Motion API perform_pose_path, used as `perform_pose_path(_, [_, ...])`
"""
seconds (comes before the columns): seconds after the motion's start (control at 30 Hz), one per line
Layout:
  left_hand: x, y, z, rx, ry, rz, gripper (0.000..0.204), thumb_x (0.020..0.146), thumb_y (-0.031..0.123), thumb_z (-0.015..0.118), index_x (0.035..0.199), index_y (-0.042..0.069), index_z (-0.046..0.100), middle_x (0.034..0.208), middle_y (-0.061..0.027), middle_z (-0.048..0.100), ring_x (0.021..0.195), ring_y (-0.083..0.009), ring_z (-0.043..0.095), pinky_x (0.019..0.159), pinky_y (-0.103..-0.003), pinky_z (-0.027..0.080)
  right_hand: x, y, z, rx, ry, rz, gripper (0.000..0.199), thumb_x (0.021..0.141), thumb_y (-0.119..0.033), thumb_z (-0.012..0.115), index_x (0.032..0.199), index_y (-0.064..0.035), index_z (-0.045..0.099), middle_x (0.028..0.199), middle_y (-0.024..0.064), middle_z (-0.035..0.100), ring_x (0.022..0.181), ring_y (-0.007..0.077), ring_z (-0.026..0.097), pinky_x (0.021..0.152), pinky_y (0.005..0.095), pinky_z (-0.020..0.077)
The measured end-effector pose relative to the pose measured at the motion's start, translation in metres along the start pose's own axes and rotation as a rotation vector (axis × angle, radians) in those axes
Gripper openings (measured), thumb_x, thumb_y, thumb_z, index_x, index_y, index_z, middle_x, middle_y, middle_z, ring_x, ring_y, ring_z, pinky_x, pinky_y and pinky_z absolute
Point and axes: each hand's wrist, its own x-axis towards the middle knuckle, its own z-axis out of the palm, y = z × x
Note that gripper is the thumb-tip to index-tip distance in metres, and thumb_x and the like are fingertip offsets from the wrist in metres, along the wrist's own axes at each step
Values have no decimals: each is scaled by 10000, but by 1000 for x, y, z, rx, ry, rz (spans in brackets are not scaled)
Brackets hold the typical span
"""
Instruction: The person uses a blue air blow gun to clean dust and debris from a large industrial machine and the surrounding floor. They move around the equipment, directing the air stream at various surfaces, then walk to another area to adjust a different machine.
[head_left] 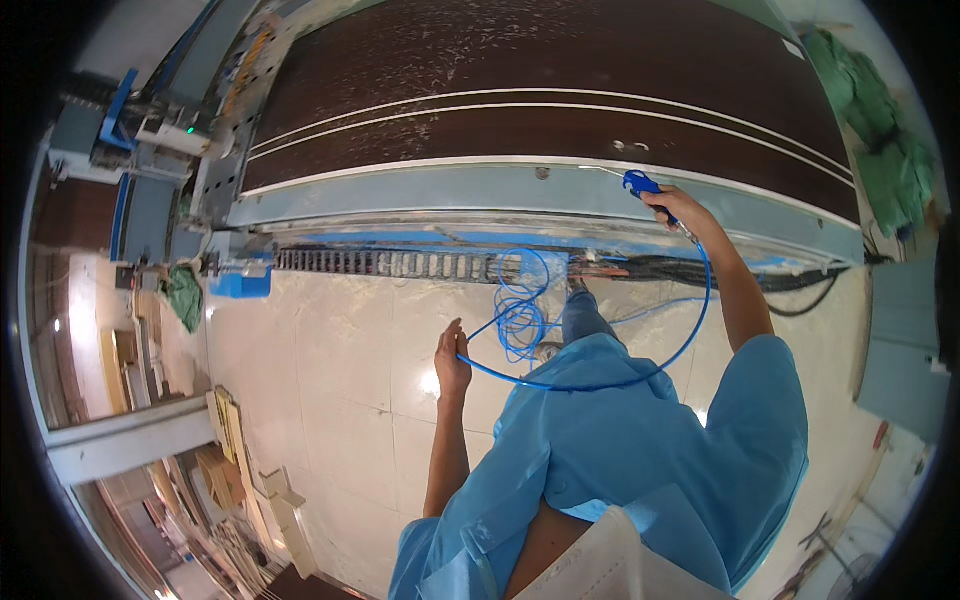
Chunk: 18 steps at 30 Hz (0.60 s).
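Right hand (672,203), upper right of centre, is clamped on a blue air blow gun (640,183) aimed at the pale rail (450,190) edging the dark brown panel (520,90) across the top of the frame. Left hand (452,360), mid-frame, has its fingers closed loosely round the blue hose (610,384), which loops from the gun down to it, spare coils (520,305) hanging above the tiled floor (330,350). Looks like the blowing-off step along the machine edge; the next move calls for slack fed by the left hand while the nozzle stays close to the rail.
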Motion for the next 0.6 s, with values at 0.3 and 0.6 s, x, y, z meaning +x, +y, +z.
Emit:
perform_pose_path(0.3, [-42,2,-3,-160,177,-307,336,1051,183,491,1331,17,573,1114,-207,677,867,-252,711,757,-365,574,172,-56,-47,672,614,-23,292,997,-391,602,858,-145,529,564,-1,483,427,143,461,371,305,349])
perform_pose_path(0.6, [-5,37,2,-146,202,-305,310,1053,171,488,1313,38,592,1083,-165,677,836,-212,699,714,-330,549,311,-129,97,342,18,91,337,973,-406,634,863,-107,523,560,6,481,425,105,440,363,268,320])
